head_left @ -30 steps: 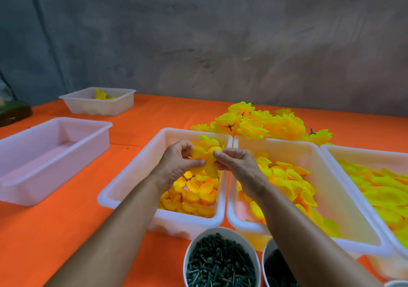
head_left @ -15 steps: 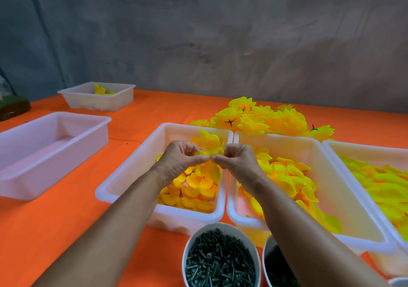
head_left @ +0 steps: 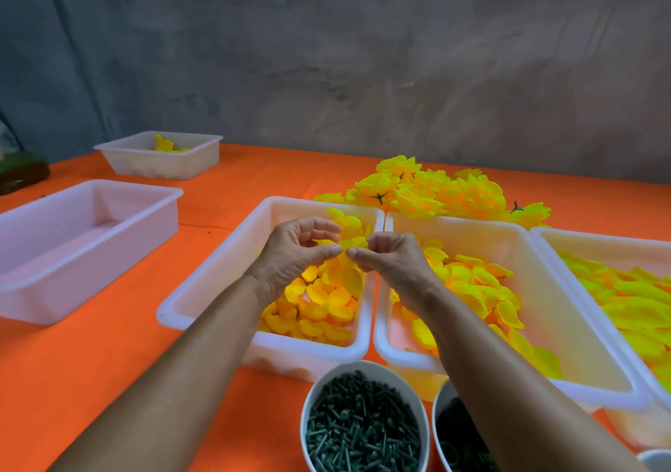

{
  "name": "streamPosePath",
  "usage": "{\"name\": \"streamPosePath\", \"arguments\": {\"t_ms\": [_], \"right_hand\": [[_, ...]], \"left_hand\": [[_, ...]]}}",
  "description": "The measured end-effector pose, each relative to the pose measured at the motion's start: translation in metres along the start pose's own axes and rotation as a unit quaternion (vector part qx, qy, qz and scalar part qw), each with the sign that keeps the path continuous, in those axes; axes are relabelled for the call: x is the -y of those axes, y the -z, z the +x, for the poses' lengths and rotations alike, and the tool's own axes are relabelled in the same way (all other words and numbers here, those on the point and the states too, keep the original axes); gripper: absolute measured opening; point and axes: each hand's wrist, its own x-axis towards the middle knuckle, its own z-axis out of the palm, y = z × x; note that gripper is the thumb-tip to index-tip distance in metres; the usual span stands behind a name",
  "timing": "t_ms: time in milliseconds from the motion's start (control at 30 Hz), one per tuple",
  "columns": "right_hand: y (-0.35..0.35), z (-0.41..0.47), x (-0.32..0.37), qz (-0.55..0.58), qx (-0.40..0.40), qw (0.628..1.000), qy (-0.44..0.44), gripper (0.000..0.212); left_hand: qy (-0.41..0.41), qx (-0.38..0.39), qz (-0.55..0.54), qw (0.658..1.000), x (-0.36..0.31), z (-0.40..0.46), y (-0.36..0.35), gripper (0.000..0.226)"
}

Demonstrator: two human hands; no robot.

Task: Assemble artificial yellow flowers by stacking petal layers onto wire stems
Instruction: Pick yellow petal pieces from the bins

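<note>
My left hand [head_left: 296, 253] and my right hand [head_left: 390, 261] meet above the white tray of small yellow petals [head_left: 203, 290]. Both pinch a yellow petal layer [head_left: 345, 272] between thumb and fingertips, and it hangs down between them. A second white tray [head_left: 523, 239] to the right holds larger yellow petals. A third tray [head_left: 599, 244] at the far right holds greenish-yellow petals. Finished yellow flowers [head_left: 435, 192] lie in a heap behind the trays. No stem shows in my fingers.
A white bowl of dark green plastic stem parts [head_left: 363, 424] stands at the front, beside another bowl of dark pieces [head_left: 461, 439]. An empty white tray [head_left: 83, 239] sits at the left. Further back stands a small tray [head_left: 159, 159] with a few yellow petals. Orange cloth [head_left: 90, 362] covers the table.
My hands have stayed together over the small-petal tray, fingertips shifting on the petal layer, which now hangs lower between them. The view has tilted slightly.
</note>
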Motion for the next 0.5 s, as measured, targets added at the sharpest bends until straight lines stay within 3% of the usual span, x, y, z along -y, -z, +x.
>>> {"name": "streamPosePath", "arguments": {"t_ms": [100,267,500], "right_hand": [[-0.0017,0.0001,-0.0010,-0.018,-0.008,1.000,0.004,0.025],[-0.0015,0.0004,-0.0010,-0.001,-0.021,1.000,-0.004,0.026],[-0.0007,0.0028,-0.0019,0.066,-0.043,0.997,-0.014,0.019]], "left_hand": [[0.013,0.017,0.003,1.000,-0.0047,-0.0030,-0.0022,0.026],[0.036,0.032,0.010,0.999,-0.0045,-0.0036,-0.0019,0.013],[0.010,-0.045,-0.103,0.994,-0.0047,0.0028,0.0001,0.019]]}}
